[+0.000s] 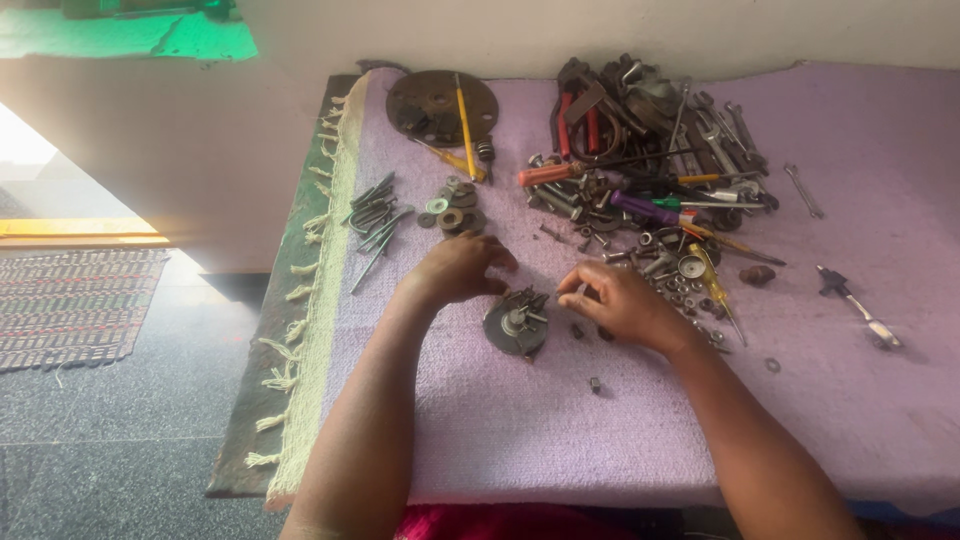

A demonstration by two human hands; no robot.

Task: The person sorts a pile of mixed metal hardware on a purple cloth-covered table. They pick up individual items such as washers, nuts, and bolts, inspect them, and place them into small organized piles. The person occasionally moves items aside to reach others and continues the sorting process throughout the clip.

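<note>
Bolts (522,303) sit heaped on a small metal disc (515,330) mid-tabletop, toward the front edge, between both hands; left hand (455,268) hovers in a loose, empty grip, right hand (620,300) pinches something too small to tell.

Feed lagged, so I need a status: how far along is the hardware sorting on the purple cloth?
Done: washers and long bolts lie in separate groups. In hand: both hands, left and right, at the small round metal disc holding bolts. Left: the big mixed heap of tools and nuts.

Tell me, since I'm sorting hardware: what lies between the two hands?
In the head view, a round metal disc piled with bolts lies between the left hand and right hand.
</note>
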